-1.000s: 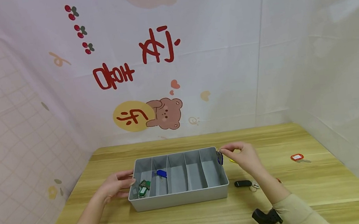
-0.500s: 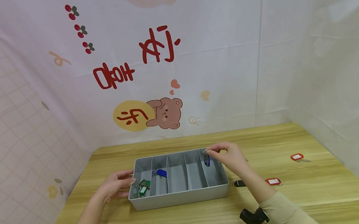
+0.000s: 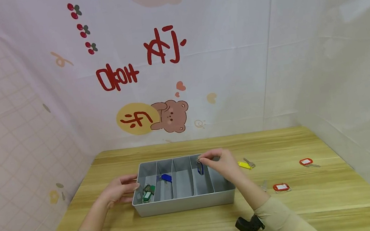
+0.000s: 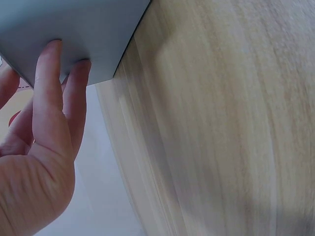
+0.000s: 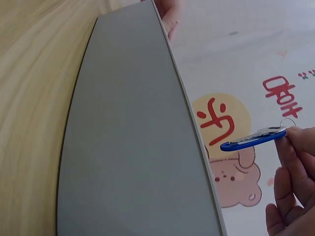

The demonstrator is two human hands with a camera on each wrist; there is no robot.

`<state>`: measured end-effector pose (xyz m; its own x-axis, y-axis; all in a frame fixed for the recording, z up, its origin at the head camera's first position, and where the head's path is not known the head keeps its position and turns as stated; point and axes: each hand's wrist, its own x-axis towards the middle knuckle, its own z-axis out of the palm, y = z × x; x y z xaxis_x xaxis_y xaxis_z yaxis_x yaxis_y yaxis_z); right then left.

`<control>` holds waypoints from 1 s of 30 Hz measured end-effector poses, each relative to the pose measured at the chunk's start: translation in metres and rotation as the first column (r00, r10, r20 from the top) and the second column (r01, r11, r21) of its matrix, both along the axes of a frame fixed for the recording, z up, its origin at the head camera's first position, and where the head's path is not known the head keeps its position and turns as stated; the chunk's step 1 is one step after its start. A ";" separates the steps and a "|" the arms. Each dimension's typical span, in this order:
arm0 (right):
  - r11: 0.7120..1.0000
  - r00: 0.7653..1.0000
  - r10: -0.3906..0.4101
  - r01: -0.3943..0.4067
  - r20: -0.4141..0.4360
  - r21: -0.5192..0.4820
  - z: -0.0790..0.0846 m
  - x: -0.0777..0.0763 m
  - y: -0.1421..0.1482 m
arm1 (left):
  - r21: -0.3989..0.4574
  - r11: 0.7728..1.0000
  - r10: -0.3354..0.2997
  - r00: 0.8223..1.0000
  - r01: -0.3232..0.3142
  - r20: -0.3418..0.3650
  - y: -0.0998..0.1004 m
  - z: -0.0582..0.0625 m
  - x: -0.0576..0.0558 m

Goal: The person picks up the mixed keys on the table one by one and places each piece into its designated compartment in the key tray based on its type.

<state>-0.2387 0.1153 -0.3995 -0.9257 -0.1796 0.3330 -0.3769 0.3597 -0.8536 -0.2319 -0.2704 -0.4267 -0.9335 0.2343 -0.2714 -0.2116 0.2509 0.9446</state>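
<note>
A grey divided tray (image 3: 185,204) stands on the wooden table. My left hand (image 3: 119,190) holds its left end, the thumb at the rim; in the left wrist view, fingertips (image 4: 81,66) press its outer wall. Above the tray's right-hand compartments, my right hand (image 3: 223,163) pinches the ring of a blue key tag (image 3: 200,168). That tag hangs over the fourth compartment, and in the right wrist view a metal key lies along it. Green key tags (image 3: 147,196) lie in the leftmost compartment. Another blue key tag (image 3: 166,177) is in the second one.
Right of the tray lie a yellow key tag (image 3: 244,165) with a key, a red tag (image 3: 281,187), and another red tag (image 3: 306,161) with a key farther right. A key (image 3: 264,185) shows beside the right forearm. A printed curtain (image 3: 227,68) hangs behind the table.
My right hand has moved left with the blue key tag, from the tray's right edge to above the fourth compartment. The left hand has stayed on the tray. The black fob has become hidden.
</note>
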 end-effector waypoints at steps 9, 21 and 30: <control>0.998 0.998 0.066 -0.066 0.008 -0.010 0.000 0.002 -0.020 | 0.015 1.000 -0.007 1.000 0.007 0.008 -0.001 0.000 -0.001; 0.996 0.996 0.085 -0.085 0.014 0.007 -0.001 0.006 -0.041 | 0.002 1.000 0.003 1.000 -0.003 0.001 0.001 0.001 -0.001; 0.992 0.992 0.125 -0.124 0.031 -0.017 0.000 0.005 -0.059 | -0.007 1.000 0.006 1.000 -0.006 -0.002 0.002 0.003 0.001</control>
<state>-0.2336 0.0567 -0.3994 -0.9065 -0.2894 0.3074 -0.3906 0.2985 -0.8708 -0.2305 -0.2680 -0.4236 -0.9356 0.2265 -0.2708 -0.2110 0.2560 0.9433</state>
